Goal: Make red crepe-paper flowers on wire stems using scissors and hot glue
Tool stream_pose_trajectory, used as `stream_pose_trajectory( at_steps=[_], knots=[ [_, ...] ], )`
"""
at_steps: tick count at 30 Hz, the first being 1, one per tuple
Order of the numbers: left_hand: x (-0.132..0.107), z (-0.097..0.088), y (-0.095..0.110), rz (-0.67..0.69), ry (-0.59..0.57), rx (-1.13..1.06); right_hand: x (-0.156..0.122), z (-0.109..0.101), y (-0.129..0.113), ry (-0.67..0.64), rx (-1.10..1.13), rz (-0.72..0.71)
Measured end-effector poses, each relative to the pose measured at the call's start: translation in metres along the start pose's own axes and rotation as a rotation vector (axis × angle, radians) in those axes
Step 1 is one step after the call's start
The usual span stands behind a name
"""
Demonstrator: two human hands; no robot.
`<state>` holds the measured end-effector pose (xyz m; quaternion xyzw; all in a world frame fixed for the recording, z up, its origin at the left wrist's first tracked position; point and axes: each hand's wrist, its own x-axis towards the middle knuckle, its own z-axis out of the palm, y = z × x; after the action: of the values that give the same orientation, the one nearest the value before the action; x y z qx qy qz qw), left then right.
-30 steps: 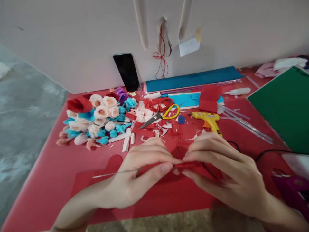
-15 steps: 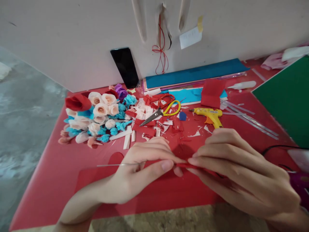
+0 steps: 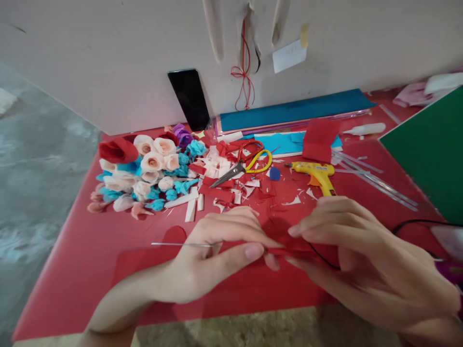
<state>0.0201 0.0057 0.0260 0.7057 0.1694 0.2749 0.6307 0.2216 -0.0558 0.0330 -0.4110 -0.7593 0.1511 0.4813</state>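
Observation:
My left hand [image 3: 213, 255] is closed, thumb against fingers, on a narrow piece of red paper [image 3: 277, 251]. A thin metal rod [image 3: 166, 244] runs through the same hand and sticks out to the left; its other end is hidden. Close by on the right, my right hand [image 3: 365, 260] has its thumb and forefinger parted around the end of the red paper, with no firm grip visible. Beneath both hands lies a red sheet [image 3: 144, 262] with a rounded red piece [image 3: 174, 234] at its upper edge.
Paper flowers [image 3: 144, 168] crowd the left side. Scissors [image 3: 235, 171] lie on paper scraps [image 3: 217, 164]. A yellow glue gun [image 3: 314, 168], glue sticks [image 3: 376, 180] and a green board [image 3: 430, 154] are at right. A phone [image 3: 190, 99] leans on the back panel [image 3: 126, 62].
My right hand's thumb and forefinger have spread apart from the red paper they were pinching. My left hand keeps its grip, almost unmoved.

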Motion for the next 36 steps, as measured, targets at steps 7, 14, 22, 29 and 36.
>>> stream_pose_trajectory(
  at_steps=[7, 14, 22, 29, 36],
  knots=[
    [0.003, 0.001, 0.002, 0.078, -0.005, 0.023, -0.002, 0.004, -0.005, -0.036, 0.213, 0.150],
    [0.006, 0.002, 0.003, 0.099, -0.017, 0.007, 0.004, 0.001, -0.005, -0.065, 0.193, 0.112],
    [0.007, 0.002, 0.003, 0.069, -0.021, 0.010, 0.006, -0.001, -0.006, -0.155, 0.178, 0.119],
    [0.007, 0.002, 0.004, 0.099, 0.042, 0.082, -0.001, 0.002, -0.003, -0.057, 0.253, 0.070],
    [0.009, 0.003, 0.004, 0.114, 0.013, 0.100, -0.006, 0.009, -0.004, 0.019, 0.345, 0.146]
  ],
)
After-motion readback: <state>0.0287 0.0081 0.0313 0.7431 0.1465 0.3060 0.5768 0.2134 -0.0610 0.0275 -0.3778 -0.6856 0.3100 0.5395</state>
